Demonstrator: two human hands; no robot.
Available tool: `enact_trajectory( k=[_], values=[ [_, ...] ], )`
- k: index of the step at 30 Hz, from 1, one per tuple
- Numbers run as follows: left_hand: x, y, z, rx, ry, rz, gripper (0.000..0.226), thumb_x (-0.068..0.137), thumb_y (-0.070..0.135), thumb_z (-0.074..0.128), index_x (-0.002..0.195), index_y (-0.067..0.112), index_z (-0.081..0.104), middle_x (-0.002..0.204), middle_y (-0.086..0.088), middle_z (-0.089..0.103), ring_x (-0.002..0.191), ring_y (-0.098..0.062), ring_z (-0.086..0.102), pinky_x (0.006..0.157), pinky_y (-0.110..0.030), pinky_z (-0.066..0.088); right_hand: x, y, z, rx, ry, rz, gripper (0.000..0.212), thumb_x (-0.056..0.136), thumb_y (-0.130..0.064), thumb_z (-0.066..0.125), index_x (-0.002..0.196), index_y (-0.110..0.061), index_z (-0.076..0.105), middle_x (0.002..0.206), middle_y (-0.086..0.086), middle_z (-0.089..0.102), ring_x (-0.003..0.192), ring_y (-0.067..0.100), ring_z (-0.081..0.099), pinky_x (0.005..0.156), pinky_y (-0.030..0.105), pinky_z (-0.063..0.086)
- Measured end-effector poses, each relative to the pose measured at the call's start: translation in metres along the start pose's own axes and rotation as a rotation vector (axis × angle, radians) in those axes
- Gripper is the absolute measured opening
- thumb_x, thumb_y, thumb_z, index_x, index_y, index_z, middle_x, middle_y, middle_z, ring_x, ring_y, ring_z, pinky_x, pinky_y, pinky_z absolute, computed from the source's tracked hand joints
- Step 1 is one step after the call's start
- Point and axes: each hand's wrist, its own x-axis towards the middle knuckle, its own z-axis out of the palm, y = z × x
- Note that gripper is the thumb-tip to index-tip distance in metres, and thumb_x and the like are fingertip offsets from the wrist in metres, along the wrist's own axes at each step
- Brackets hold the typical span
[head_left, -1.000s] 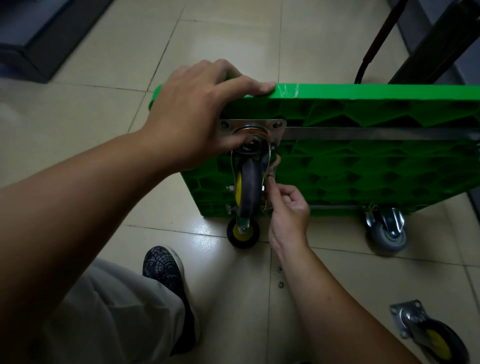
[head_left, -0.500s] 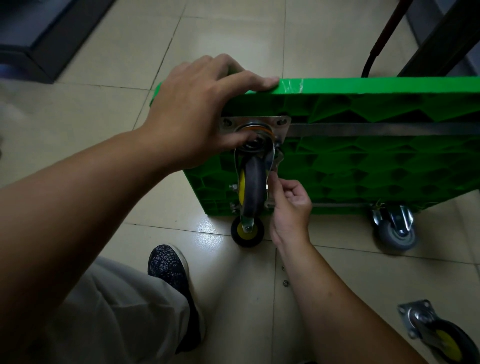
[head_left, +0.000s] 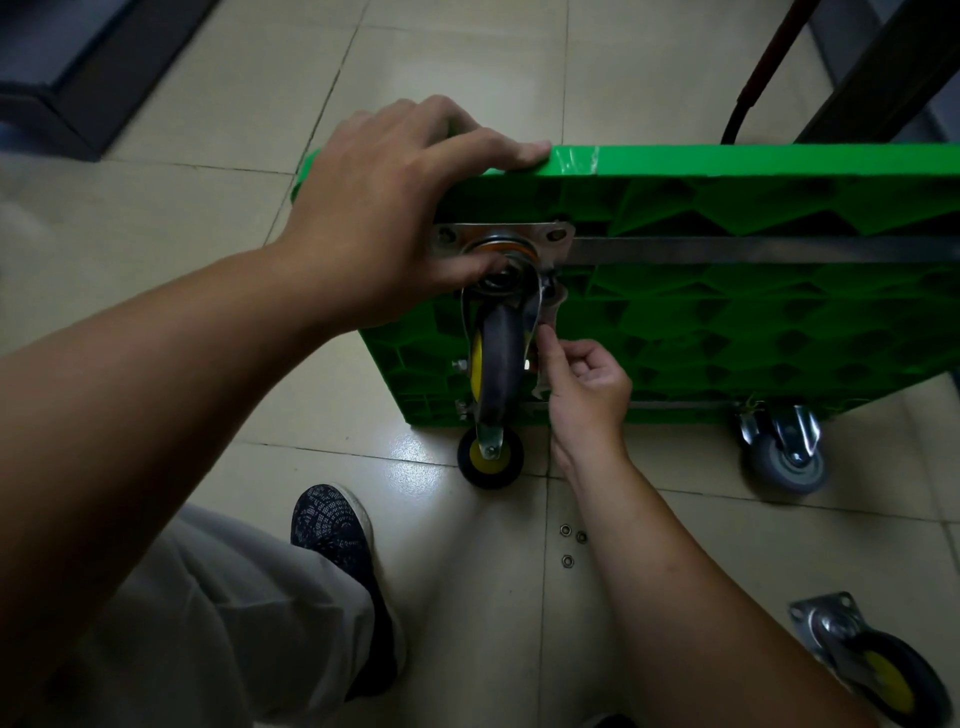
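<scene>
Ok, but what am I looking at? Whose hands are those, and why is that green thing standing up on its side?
The camera sits on a person's head and looks down, so those are their own hands. The green cart stands tipped on its edge on the tiled floor, underside facing us, probably to reach the wheels. The left hand grips its top edge, thumb on the swivel of a black and yellow wheel. The right hand pinches a small metal part beside that wheel; I can't tell what it is. Little nuts and a spare wheel lie on the floor.
</scene>
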Motion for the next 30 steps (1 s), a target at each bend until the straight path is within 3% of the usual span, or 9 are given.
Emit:
enact_trajectory(
  k=[5, 9, 11, 15, 20, 23, 25, 27, 30],
  values=[
    [0.000, 0.000, 0.000, 0.007, 0.006, 0.003, 0.069, 0.081, 0.059, 0.058, 0.147, 0.040, 0.047, 0.129, -0.005, 0.058, 0.110, -0.028, 0.053, 0.082, -0.035, 0.031, 0.001, 0.002, 0.007, -0.005, -0.093, 0.165, 0.019, 0.092, -0.021, 0.073, 0.080, -0.011, 0.062, 0.070, -0.001, 0.070, 0.064, 0.008, 0.063, 0.064, 0.022, 0.051],
    [-0.001, 0.001, 0.000, 0.011, 0.001, 0.000, 0.069, 0.081, 0.058, 0.060, 0.147, 0.040, 0.047, 0.130, -0.006, 0.058, 0.111, -0.029, 0.053, 0.083, -0.035, 0.032, -0.001, 0.012, 0.016, 0.058, -0.153, 0.284, 0.019, 0.092, -0.022, 0.074, 0.074, -0.018, 0.069, 0.082, 0.011, 0.070, 0.081, 0.026, 0.063, 0.079, 0.041, 0.048],
    [-0.001, 0.001, 0.000, 0.011, 0.001, -0.005, 0.070, 0.081, 0.057, 0.060, 0.147, 0.040, 0.046, 0.131, -0.006, 0.058, 0.112, -0.029, 0.053, 0.084, -0.035, 0.031, -0.002, 0.009, 0.014, 0.012, -0.144, 0.253, 0.019, 0.093, -0.022, 0.073, 0.077, -0.015, 0.066, 0.078, 0.006, 0.071, 0.076, 0.022, 0.064, 0.076, 0.036, 0.049],
    [0.001, 0.002, -0.001, 0.003, 0.004, -0.011, 0.070, 0.080, 0.057, 0.059, 0.147, 0.040, 0.047, 0.132, -0.006, 0.057, 0.114, -0.029, 0.053, 0.086, -0.034, 0.031, 0.008, -0.027, -0.012, -0.337, -0.043, -0.050, 0.020, 0.085, -0.024, 0.080, 0.079, -0.011, 0.066, 0.070, -0.003, 0.070, 0.062, 0.004, 0.065, 0.063, 0.022, 0.051],
    [0.001, 0.000, -0.001, -0.005, 0.010, 0.007, 0.069, 0.080, 0.057, 0.060, 0.145, 0.039, 0.049, 0.128, -0.008, 0.059, 0.110, -0.031, 0.054, 0.083, -0.035, 0.031, 0.017, -0.095, -0.032, -0.952, 0.008, -0.483, 0.031, 0.075, -0.044, 0.085, 0.078, -0.019, 0.068, 0.074, -0.004, 0.068, 0.076, 0.017, 0.066, 0.068, 0.038, 0.057],
    [0.001, 0.001, 0.000, -0.002, 0.004, 0.004, 0.069, 0.080, 0.057, 0.059, 0.146, 0.039, 0.049, 0.127, -0.008, 0.059, 0.109, -0.030, 0.054, 0.083, -0.035, 0.031, 0.007, -0.126, -0.020, -1.312, 0.049, -0.658, 0.033, 0.078, -0.052, 0.080, 0.088, -0.022, 0.069, 0.087, 0.000, 0.070, 0.093, 0.022, 0.055, 0.075, 0.037, 0.048],
    [-0.001, 0.002, -0.001, -0.004, 0.000, 0.008, 0.069, 0.080, 0.058, 0.058, 0.146, 0.039, 0.048, 0.127, -0.008, 0.059, 0.108, -0.029, 0.054, 0.083, -0.035, 0.031, 0.000, -0.137, -0.011, -1.450, 0.046, -0.721, 0.034, 0.080, -0.051, 0.077, 0.093, -0.021, 0.069, 0.091, 0.001, 0.069, 0.091, 0.019, 0.043, 0.075, 0.033, 0.038],
    [-0.002, 0.002, -0.002, -0.001, -0.003, 0.016, 0.068, 0.081, 0.058, 0.059, 0.146, 0.040, 0.048, 0.126, -0.007, 0.059, 0.108, -0.029, 0.054, 0.082, -0.034, 0.032, -0.001, -0.149, -0.019, -1.452, -0.060, -0.677, 0.031, 0.079, -0.049, 0.079, 0.092, -0.023, 0.067, 0.089, -0.003, 0.066, 0.088, 0.016, 0.048, 0.075, 0.032, 0.042],
    [-0.003, 0.002, -0.002, -0.005, -0.006, 0.017, 0.068, 0.080, 0.057, 0.059, 0.146, 0.039, 0.049, 0.126, -0.007, 0.059, 0.108, -0.029, 0.054, 0.082, -0.036, 0.035, 0.003, -0.148, -0.047, -0.960, -0.116, -0.486, 0.025, 0.075, -0.037, 0.086, 0.083, -0.021, 0.068, 0.079, -0.009, 0.067, 0.074, 0.002, 0.062, 0.067, 0.016, 0.050]
  ],
)
